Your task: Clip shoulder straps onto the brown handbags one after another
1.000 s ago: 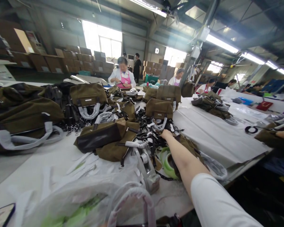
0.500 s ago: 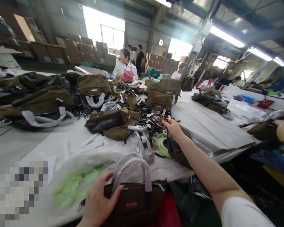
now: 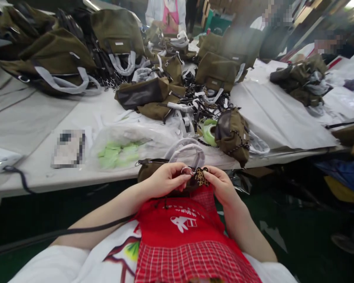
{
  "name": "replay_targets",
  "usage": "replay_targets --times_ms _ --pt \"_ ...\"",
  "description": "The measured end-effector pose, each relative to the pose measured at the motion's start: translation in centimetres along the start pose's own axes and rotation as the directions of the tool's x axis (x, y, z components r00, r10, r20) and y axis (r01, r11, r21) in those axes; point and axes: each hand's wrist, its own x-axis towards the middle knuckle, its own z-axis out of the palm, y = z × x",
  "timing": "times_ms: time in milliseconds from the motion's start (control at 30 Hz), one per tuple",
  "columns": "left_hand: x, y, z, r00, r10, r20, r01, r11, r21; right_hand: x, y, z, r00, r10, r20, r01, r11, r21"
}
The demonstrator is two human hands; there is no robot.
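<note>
In front of my red apron, a leopard-print charm (image 3: 200,177) with a metal ring hangs between my two hands. My left hand (image 3: 172,177) pinches the ring end with thumb and fingers. The charm's patterned body is gripped at its right edge by the thumb and forefinger of my right hand (image 3: 221,184). Just behind both hands sits an olive handbag (image 3: 150,168), its looped handles (image 3: 191,149) wrapped in pale covering. My hands and the apron hide much of that bag.
On the table's near part lie a clear bag of green pieces (image 3: 118,153), a green tape roll (image 3: 209,131) and a small olive bag (image 3: 233,133). Behind them are dark straps (image 3: 202,108) and several olive bags (image 3: 118,35). A person in a pink apron (image 3: 169,17) stands across.
My right hand has come back from the strap pile with the leopard-print charm. My left hand has left the handbag and now pinches the charm's ring. The view has tilted down.
</note>
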Motion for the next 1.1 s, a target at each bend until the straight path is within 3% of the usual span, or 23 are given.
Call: replay_targets --times_ms 133,367,567,700,767,833,900,1100 --pt "0.1 -0.1 0.0 0.995 -0.088 0.040 0.093 0.981 -0.169 -0.3 0.7 -1.0 0.999 -0.010 -0.043 0.010 1.000 0.014" --pt "0.3 -0.3 0.4 0.996 -0.076 -0.040 0.062 0.961 -0.268 -0.4 1.2 -1.1 0.998 -0.022 -0.055 0.021 0.999 -0.035" --pt "0.4 -0.3 0.2 0.994 -0.053 -0.095 0.036 0.985 -0.167 -0.4 1.1 -0.7 1.000 -0.015 0.001 0.015 0.999 -0.046" --pt "0.4 -0.7 0.1 0.991 -0.034 -0.127 0.021 0.994 -0.104 -0.3 0.9 -0.3 0.998 -0.028 0.059 0.040 0.977 -0.211" --pt "0.3 -1.0 -0.1 0.993 -0.007 -0.122 0.002 0.999 -0.035 -0.2 0.7 -0.1 0.993 -0.119 0.023 0.119 0.922 -0.369" --pt "0.3 -1.2 -0.4 0.996 0.024 -0.083 -0.018 0.997 0.074 -0.1 0.4 0.0 0.959 -0.277 -0.055 0.209 0.828 -0.520" --pt "0.3 -1.0 -0.8 0.999 0.051 -0.019 -0.046 0.978 0.201 0.1 0.0 0.1 0.932 -0.355 -0.074 0.244 0.766 -0.595" --pt "0.1 0.4 -1.2 0.986 0.065 0.152 -0.123 0.905 0.406 1.0 -0.3 0.9 0.979 -0.159 0.125 0.200 0.849 -0.489"
